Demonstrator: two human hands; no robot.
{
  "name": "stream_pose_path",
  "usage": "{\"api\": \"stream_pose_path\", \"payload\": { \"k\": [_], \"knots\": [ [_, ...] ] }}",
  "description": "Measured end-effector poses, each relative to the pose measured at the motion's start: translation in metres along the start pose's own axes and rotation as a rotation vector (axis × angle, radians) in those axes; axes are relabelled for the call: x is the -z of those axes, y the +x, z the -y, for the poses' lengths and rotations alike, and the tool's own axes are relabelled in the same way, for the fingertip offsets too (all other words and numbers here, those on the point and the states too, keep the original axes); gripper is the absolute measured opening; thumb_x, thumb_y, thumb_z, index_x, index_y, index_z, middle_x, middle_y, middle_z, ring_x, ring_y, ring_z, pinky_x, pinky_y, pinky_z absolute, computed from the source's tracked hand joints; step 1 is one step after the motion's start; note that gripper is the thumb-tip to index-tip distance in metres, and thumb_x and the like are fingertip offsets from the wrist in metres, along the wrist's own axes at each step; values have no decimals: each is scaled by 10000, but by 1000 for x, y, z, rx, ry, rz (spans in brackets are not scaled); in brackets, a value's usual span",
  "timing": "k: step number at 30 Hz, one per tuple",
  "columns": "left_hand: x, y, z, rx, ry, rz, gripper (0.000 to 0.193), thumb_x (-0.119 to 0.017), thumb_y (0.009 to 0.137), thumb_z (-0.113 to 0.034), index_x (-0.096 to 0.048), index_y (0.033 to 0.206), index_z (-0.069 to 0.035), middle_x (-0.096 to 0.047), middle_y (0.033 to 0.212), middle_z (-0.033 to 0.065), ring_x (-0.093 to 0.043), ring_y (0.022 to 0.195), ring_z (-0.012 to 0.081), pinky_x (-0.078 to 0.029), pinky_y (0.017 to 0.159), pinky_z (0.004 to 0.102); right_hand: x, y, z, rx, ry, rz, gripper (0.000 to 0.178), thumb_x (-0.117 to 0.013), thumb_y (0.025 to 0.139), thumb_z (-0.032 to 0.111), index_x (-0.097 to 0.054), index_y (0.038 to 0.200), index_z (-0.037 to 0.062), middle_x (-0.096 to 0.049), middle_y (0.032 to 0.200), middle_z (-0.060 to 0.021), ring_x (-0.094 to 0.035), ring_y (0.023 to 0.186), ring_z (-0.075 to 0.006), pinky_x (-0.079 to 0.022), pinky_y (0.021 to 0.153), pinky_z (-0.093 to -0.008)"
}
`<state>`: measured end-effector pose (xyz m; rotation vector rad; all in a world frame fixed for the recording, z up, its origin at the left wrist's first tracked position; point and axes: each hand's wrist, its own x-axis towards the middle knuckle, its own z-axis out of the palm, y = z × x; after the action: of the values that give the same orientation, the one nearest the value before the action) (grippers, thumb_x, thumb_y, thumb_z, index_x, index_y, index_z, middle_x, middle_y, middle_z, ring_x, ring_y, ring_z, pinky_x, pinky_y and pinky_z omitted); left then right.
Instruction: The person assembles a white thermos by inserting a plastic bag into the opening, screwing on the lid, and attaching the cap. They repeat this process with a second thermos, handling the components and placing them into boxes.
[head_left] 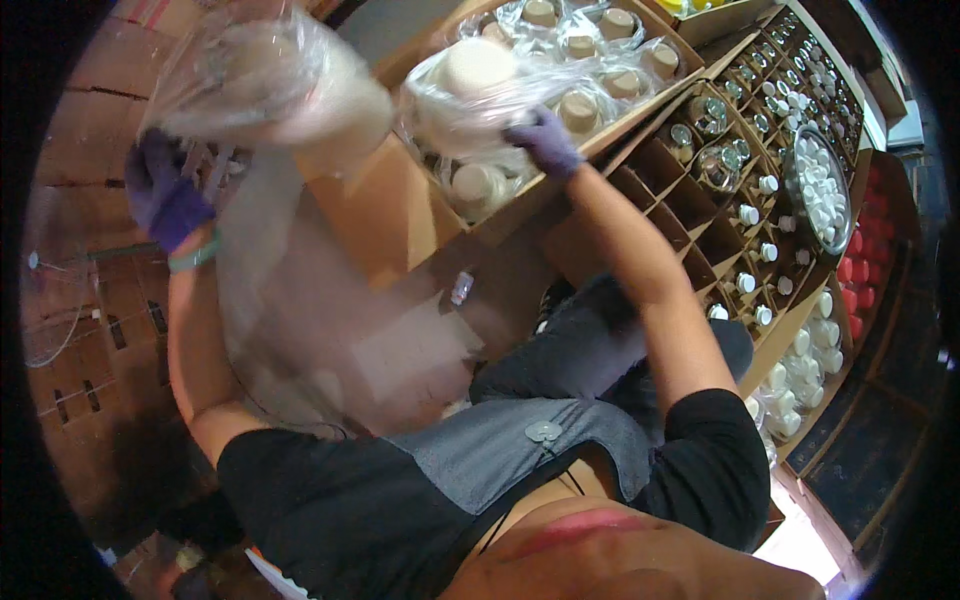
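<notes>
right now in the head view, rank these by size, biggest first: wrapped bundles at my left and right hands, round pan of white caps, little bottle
1. Left bundle, though blurred
2. Right bundle
3. Pan of white caps
4. Little bottle

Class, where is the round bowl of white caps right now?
In the head view, the bowl sits at the right side, between the divided cardboard box of bottles and the red items.

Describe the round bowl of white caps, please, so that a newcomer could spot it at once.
Right of the gloved right hand, find the large divided cardboard box holding glass bottles. At its right side is a round, grey-rimmed bowl heaped with loose white caps. Unlike the angular compartments beside it, it is circular.
</notes>
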<state>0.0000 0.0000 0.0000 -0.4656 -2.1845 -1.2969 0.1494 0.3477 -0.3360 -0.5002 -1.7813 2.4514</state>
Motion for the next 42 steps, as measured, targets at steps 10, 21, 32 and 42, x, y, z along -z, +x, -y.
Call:
{"api": "stream_pose_path", "payload": {
  "k": [10,21,32,42],
  "knots": [
    [18,-52,-7,79,-132,222,345,-596,985,-242,-566,1261,-37,-631,1143,66,-584,1022,154,-489,865,301,-30,-11,-14,91,-838,-30,665,-649,860,377,-476,1390,14,-525,1347,-246,-517,1244,-373,-419,1057,-409],
    [-76,-201,-179,-414,-1332,717,207,-643,921,-225,-540,916,-46,-594,766,59,-542,834,253,-444,756,391,5,-319,110,426,44,58,907,-702,867,432,-242,1513,-8,-346,1527,-125,-316,1417,-230,-235,1173,-384],
    [-87,-335,-345,-126,-1874,1240,252,-686,911,-229,-578,1049,-49,-641,924,109,-558,953,277,-446,850,419,9,-546,81,602,-239,-675,888,-884,696,349,-455,1379,-21,-499,1402,-184,-486,1307,-298,-363,1100,-429],
    [-148,-421,-299,356,-1307,1361,198,-536,1016,-194,-591,1122,-37,-653,1059,45,-588,967,105,-482,865,270,47,-570,29,730,-226,-706,1054,-801,766,415,-192,1506,-25,-323,1510,-184,-332,1397,-279,-248,1159,-419]
  ]
}}
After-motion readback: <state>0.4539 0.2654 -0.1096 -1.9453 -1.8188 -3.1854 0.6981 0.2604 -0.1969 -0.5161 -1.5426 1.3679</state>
